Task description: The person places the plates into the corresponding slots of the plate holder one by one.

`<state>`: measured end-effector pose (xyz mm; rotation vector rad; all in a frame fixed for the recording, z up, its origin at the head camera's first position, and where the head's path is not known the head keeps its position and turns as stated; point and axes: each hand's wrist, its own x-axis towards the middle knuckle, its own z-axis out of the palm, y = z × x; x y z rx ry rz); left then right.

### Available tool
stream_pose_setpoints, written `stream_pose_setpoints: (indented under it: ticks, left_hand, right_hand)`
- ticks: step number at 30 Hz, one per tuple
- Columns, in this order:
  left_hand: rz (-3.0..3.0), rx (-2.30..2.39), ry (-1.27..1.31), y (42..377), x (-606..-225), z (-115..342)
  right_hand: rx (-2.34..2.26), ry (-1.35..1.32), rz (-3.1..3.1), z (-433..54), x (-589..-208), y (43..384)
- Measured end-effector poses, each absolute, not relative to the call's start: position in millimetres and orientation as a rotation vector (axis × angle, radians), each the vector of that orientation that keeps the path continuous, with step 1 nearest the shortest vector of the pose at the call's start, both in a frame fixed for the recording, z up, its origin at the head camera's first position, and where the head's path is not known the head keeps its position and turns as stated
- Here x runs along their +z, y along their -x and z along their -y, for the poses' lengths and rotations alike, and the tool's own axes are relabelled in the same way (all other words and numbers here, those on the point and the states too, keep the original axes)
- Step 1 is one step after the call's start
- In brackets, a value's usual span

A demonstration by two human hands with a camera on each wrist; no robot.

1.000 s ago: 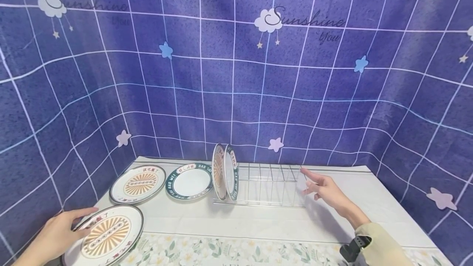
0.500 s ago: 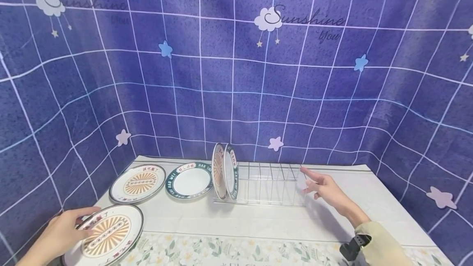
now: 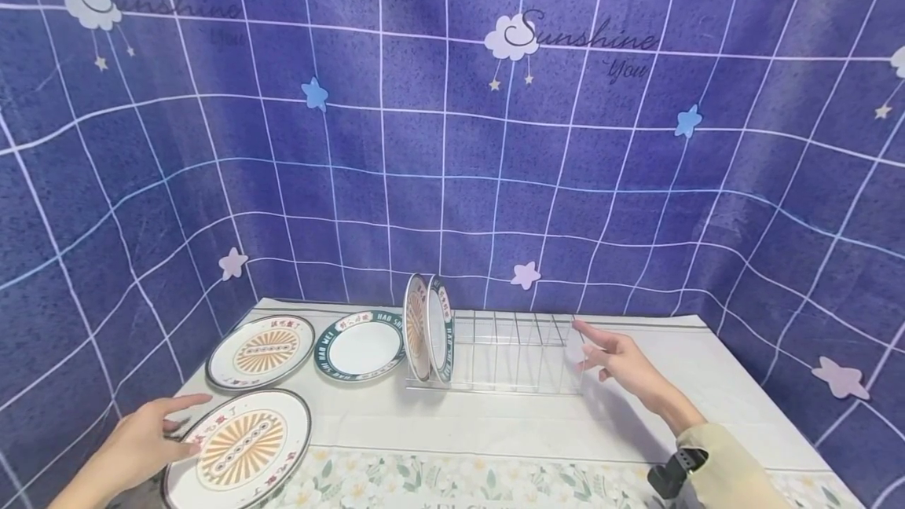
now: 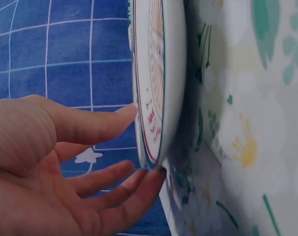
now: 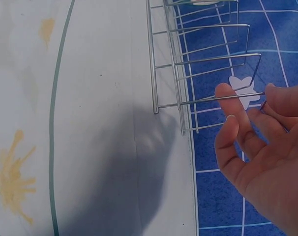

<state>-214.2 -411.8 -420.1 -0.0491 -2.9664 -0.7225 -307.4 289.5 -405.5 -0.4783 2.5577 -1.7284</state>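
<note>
Half-curled, your left hand (image 3: 141, 442) grips the nearest plate (image 3: 243, 448), lower left in frame, left of the rack (image 3: 518, 345) your right hand (image 3: 624, 364) pinches.

the near left plate (image 3: 243, 448) is white with an orange sunburst and red lettering. the wire rack (image 5: 213, 59) is silver, the far backdrop (image 3: 413, 140) blue with white gridlines.

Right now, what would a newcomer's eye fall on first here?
Probably the star-printed blue backdrop, rising behind the table. Then two plates, standing on edge at the rack's left end. Next, perhaps, the left hand holding a sunburst plate, front left, and the right hand pinching the rack's right end.
</note>
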Motion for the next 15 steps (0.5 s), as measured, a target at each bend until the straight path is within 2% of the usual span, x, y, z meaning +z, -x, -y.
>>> stream_pose_setpoints:
  ticks: [10,15]
  left_hand:
    - [2.984,-1.136,-0.089,217.4,-429.2,405.5]
    - [2.952,-1.378,-0.037,217.0,-428.9,406.6]
  right_hand:
    - [-1.732,0.49,-2.548,-288.7,-405.0,308.3]
    - [-1.732,0.496,-2.549,-288.5,-405.0,307.8]
